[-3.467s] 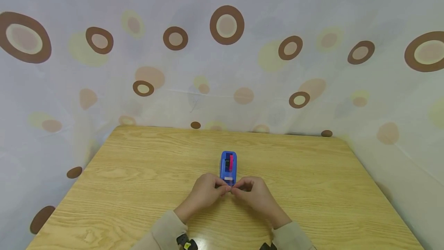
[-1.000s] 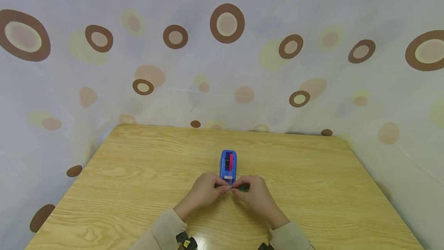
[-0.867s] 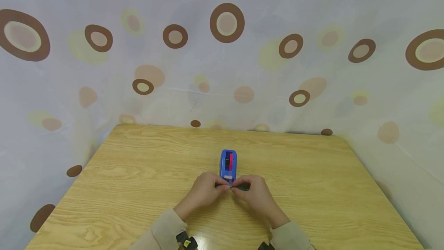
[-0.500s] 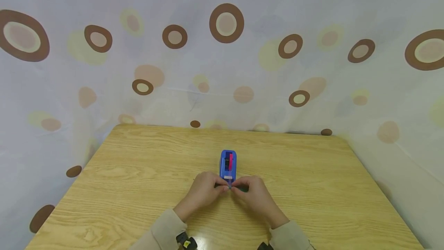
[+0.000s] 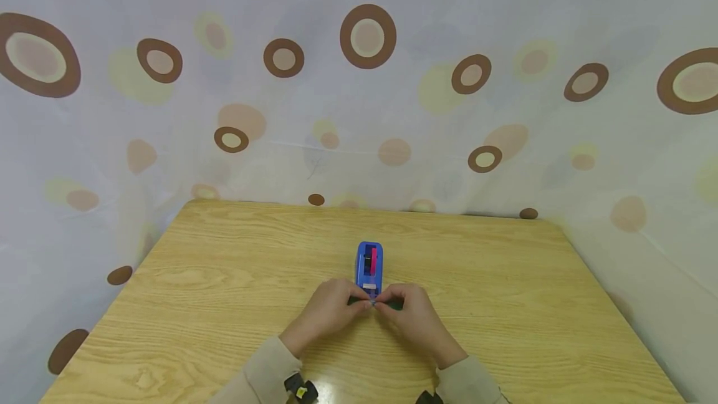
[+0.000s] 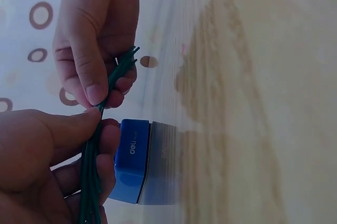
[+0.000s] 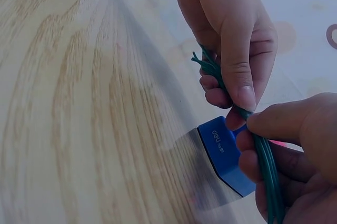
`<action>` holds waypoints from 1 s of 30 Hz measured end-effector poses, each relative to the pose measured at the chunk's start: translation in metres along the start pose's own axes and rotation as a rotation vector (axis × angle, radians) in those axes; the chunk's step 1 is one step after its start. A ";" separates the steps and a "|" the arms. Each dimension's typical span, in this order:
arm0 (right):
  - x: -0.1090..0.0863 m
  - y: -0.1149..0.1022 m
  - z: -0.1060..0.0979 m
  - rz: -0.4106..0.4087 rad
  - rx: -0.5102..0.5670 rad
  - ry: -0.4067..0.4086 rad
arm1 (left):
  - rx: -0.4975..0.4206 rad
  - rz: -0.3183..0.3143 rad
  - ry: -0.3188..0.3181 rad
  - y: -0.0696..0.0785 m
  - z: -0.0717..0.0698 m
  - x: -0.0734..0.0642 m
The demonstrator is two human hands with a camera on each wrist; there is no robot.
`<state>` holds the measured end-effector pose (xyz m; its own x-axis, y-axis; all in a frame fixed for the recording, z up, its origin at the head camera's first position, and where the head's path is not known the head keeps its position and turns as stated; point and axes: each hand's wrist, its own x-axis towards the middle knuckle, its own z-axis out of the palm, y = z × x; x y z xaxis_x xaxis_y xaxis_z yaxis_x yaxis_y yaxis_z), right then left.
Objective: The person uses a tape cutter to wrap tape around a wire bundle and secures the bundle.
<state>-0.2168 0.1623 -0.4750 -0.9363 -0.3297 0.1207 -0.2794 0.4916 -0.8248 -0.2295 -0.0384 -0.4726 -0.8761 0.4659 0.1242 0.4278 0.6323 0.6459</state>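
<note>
A bundle of thin green wires (image 6: 90,174) runs through both hands, its cut ends (image 7: 204,62) fanning out past the left palm in the right wrist view. My left hand (image 5: 330,309) pinches it near the middle between thumb and fingers. Right beside, thumb to thumb, my right hand (image 5: 414,312) grips the other part of it. Just beyond the fingertips stands a blue tape dispenser (image 5: 361,280) with a pink-cored roll (image 5: 374,262). Clear tape (image 5: 373,295) reaches from its cutter to the pinched spot, where the fingers hide its end.
The wood-grain table (image 5: 252,254) spreads around the hands. A pale curtain (image 5: 415,192) with brown circles hangs along its back and sides. Dark wrist straps (image 5: 301,389) show at the sleeves.
Both hands stay nearly in place at the dispenser's front. Green wire now shows inside both hands' grip in the head view, where 3.5 seconds ago it was hidden; the fingertips have shifted slightly.
</note>
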 end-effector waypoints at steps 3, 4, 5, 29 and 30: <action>-0.001 -0.001 0.000 -0.001 0.005 0.008 | -0.028 -0.008 -0.020 -0.002 0.000 0.001; -0.001 -0.001 0.001 -0.004 0.001 0.011 | -0.037 -0.008 -0.025 -0.002 -0.001 0.001; -0.001 -0.001 0.001 -0.008 -0.003 0.016 | -0.043 -0.009 -0.029 -0.002 -0.001 0.002; 0.000 -0.002 0.005 -0.100 -0.056 0.094 | 0.071 0.030 0.079 0.001 -0.003 0.001; 0.000 -0.002 0.005 -0.093 -0.057 0.095 | 0.079 0.031 0.088 0.002 -0.003 0.001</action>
<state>-0.2150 0.1571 -0.4763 -0.9210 -0.2993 0.2494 -0.3751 0.5085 -0.7751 -0.2304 -0.0383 -0.4693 -0.8768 0.4323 0.2107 0.4681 0.6667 0.5799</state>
